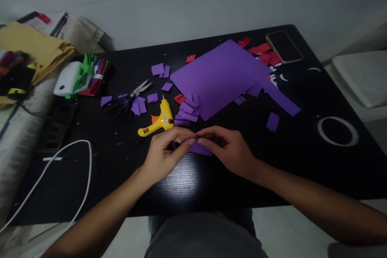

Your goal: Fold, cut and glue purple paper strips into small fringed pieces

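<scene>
Between my two hands is a small purple foam or paper piece (202, 148), held just above the black table's front half. My left hand (167, 149) pinches its left edge with thumb and forefinger. On the other side, my right hand (231, 149) pinches the same piece, the fingertips of both hands nearly meeting. A yellow glue gun (165, 119) lies right behind my left hand, its small light glowing orange. Folded purple pieces (189, 109) are heaped beside it, against a large purple sheet (217, 76).
Scissors (137, 90) lie left among purple pieces. A purple strip (281, 98), red scraps (263, 50), a phone (284, 46) and a white tape ring (338, 131) are at right. Far left are bundled coloured sticks (95, 76) and a white cable (90, 161) looping over the table (121, 185).
</scene>
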The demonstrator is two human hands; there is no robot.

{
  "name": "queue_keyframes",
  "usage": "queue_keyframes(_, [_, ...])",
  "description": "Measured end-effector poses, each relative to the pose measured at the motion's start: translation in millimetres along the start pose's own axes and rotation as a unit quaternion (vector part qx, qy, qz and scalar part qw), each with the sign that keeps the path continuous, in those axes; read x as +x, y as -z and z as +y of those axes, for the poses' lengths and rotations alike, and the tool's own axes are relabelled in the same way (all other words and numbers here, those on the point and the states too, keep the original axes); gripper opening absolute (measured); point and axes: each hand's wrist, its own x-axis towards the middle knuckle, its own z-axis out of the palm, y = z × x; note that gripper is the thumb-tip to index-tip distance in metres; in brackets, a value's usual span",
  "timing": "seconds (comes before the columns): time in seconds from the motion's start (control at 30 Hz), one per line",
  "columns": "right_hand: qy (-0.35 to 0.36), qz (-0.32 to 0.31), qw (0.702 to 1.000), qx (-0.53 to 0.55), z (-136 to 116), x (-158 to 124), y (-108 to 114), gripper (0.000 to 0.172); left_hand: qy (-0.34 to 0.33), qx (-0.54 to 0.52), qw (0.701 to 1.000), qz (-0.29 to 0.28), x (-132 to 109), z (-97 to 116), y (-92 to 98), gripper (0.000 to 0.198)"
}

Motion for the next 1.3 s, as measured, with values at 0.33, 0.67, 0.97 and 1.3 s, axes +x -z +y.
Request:
queue_keyframes(0.33, [-0.024,0.018,0.998,0.053,-2.6,4.5,2.3,0.005,0.038,-0.025,0.999,0.015,-1.1,1.4,0.4,0.005])
queue_keyframes(0.67, [0.001,0.020,1.000,0.013,-0.5,1.0,2.2,0.003,0.101,-0.005,0.993,-0.057,-0.6,3.4,3.9,0.015])
queue_keyframes(0.97, [-0.124,-0.013,0.978,0.170,-1.9,7.3,0.6,0.027,0.090,0.027,0.995,-0.022,-1.9,0.8,4.8,0.014])
queue_keyframes(1.3, [-0.126,-0.012,0.976,0.179,-5.6,6.9,2.5,0.027,0.153,-0.020,0.983,-0.101,-2.2,-1.6,5.0,0.024])
